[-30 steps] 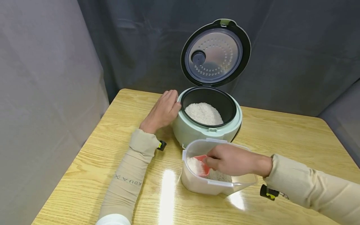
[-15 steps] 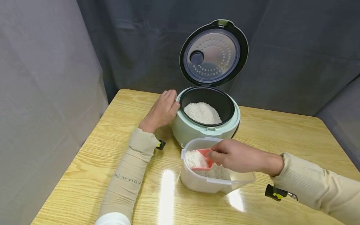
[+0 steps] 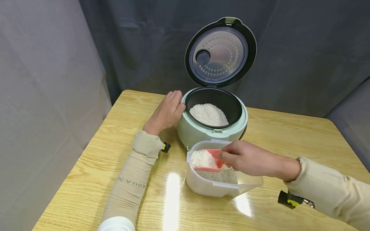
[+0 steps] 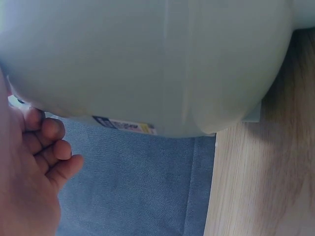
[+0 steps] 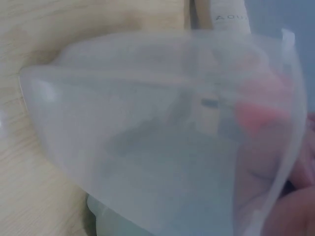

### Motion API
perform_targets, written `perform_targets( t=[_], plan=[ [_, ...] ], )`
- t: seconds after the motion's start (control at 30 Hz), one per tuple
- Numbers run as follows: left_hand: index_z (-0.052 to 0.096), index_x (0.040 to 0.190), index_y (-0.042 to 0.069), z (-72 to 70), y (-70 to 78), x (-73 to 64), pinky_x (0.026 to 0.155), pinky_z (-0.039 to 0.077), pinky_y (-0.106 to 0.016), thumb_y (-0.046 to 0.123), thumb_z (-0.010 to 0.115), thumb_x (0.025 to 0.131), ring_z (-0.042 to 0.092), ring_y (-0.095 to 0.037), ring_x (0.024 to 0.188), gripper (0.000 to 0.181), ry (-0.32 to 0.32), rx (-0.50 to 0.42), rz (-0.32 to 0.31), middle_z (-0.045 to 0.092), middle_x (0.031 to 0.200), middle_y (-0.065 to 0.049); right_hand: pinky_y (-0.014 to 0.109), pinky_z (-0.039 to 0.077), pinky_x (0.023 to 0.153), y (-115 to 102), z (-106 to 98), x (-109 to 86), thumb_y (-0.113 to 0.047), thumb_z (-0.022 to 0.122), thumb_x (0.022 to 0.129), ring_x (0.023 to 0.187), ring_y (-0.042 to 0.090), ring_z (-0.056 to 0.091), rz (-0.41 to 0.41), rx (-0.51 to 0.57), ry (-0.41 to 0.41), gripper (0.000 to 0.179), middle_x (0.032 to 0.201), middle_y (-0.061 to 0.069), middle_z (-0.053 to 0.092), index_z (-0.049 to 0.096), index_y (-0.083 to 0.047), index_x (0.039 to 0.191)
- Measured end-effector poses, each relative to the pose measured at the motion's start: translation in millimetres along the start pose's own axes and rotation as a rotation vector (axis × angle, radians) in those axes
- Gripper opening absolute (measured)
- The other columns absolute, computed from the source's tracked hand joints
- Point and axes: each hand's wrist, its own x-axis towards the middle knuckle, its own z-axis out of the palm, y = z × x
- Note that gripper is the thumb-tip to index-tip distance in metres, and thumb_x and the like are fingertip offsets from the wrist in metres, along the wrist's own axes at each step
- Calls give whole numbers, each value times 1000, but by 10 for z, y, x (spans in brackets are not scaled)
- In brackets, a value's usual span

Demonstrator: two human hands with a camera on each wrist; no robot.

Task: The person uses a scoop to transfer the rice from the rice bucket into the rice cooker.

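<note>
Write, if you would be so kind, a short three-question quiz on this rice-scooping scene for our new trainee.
1. What does the right hand hold at the opening of the plastic tub?
2. True or false: the lid of the rice cooker stands open.
3. Which is the left hand nearest?
A) the plastic tub
B) the rice cooker
C) the lid

Key:
1. A red scoop loaded with rice.
2. True.
3. B.

- Tabletop [image 3: 277,138]: yellowish wood grain, rounded far corners, glossy.
- Cooker [image 3: 202,133]: pale green, upright, open.
- Bin [image 3: 208,187]: translucent, upright, at near side of cooker.
</note>
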Motion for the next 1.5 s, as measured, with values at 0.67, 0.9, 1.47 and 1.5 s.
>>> perform_targets(
  t=[0.67, 0.9, 1.47, 1.5],
  plan=[
    [42, 86, 6, -1, 12, 3, 77, 32, -34, 22, 36, 95, 39, -27, 80, 19, 15, 6, 5, 38, 81, -8, 30, 26, 50, 99, -43, -176, -28, 51, 104, 52, 10, 25, 6, 56, 95, 33, 60, -5, 35, 61, -11, 78],
    [42, 87, 6, -4, 13, 1, 78, 33, -34, 22, 36, 95, 39, -27, 80, 19, 11, 7, 2, 39, 81, -8, 28, 26, 48, 154, -65, -246, -23, 50, 103, 52, 9, 25, 0, 85, 154, 35, 59, -4, 35, 54, -8, 72],
    [43, 86, 5, 6, 7, 2, 78, 33, -35, 21, 36, 95, 40, -28, 80, 19, 20, 15, 19, 39, 81, -9, 28, 26, 42, 319, -220, -287, -20, 48, 105, 46, 12, 25, -30, 220, 275, 30, 57, -4, 38, 70, 0, 109],
    [43, 86, 5, 7, 7, 3, 78, 33, -35, 21, 36, 95, 40, -28, 80, 20, 22, 17, 21, 39, 81, -9, 28, 27, 43, 324, -236, -283, -20, 48, 105, 46, 12, 25, -35, 215, 283, 30, 58, -4, 38, 70, 0, 109]
  ],
)
